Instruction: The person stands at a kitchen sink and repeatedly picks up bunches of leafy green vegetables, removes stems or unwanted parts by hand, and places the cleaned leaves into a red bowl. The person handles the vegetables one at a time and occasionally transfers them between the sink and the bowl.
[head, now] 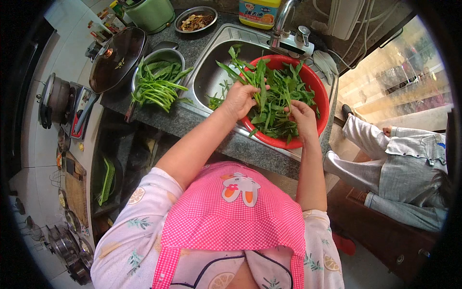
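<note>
My left hand (241, 98) grips a small bunch of leafy green stems (262, 85), which look like water spinach, over the left rim of a red plastic basin (322, 97). Inside the basin lies a heap of the same leafy greens (276, 121). On the right side, my right hand (302, 116) pinches a green stem (287, 94) between thumb and fingers. The basin rests over the right part of a stainless steel sink (207, 86), where loose leaves (216, 102) lie at the bottom. Left of the sink, a metal pot (166, 54) holds more greens (155, 88), stems hanging over its rim.
A faucet (283, 21) and a yellow detergent jug (260, 14) stand behind the sink. A glass lid (117, 59), a dish of food (196, 21) and a green container (151, 14) are at left. Gloves (323, 65) lie beside the basin. A person (404, 162) sits at right.
</note>
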`<state>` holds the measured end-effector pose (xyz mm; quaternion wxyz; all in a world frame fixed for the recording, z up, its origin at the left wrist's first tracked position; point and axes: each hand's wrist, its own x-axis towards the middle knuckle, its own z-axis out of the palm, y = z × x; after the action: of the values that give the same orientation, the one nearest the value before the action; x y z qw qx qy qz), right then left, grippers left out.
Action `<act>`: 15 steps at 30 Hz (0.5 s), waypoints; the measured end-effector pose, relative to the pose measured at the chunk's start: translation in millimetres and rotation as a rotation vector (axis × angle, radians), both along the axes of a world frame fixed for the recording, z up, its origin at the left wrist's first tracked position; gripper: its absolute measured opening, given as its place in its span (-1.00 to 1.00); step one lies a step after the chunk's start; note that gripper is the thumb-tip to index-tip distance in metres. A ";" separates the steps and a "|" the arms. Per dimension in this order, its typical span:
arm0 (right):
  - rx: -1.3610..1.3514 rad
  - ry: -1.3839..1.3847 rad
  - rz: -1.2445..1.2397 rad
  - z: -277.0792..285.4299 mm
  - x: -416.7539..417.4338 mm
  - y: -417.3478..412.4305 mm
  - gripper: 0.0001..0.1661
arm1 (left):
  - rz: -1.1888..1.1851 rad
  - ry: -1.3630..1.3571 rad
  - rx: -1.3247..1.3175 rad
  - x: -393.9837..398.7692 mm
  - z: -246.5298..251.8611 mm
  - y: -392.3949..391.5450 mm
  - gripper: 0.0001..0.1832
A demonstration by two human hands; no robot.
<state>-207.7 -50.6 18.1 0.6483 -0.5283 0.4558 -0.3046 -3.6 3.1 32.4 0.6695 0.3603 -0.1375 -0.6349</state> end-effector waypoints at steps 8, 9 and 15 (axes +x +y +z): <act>-0.340 0.234 0.009 -26.1 -18.5 -17.2 -0.69 | -0.014 0.069 -0.048 -2.8 -5.3 -0.5 -0.60; -0.446 0.321 0.010 -22.1 -16.5 -14.9 -0.69 | -0.018 0.094 -0.059 -2.2 -5.8 -1.0 -0.59; -0.944 0.496 -0.080 14.0 -2.2 -5.4 -0.73 | -0.080 0.189 -0.169 -7.5 -6.6 -1.8 -0.57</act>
<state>-210.0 -56.0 32.0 0.2008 -0.8010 0.4283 -0.3669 -11.1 1.3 25.8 0.6817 0.2354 -0.1411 -0.6782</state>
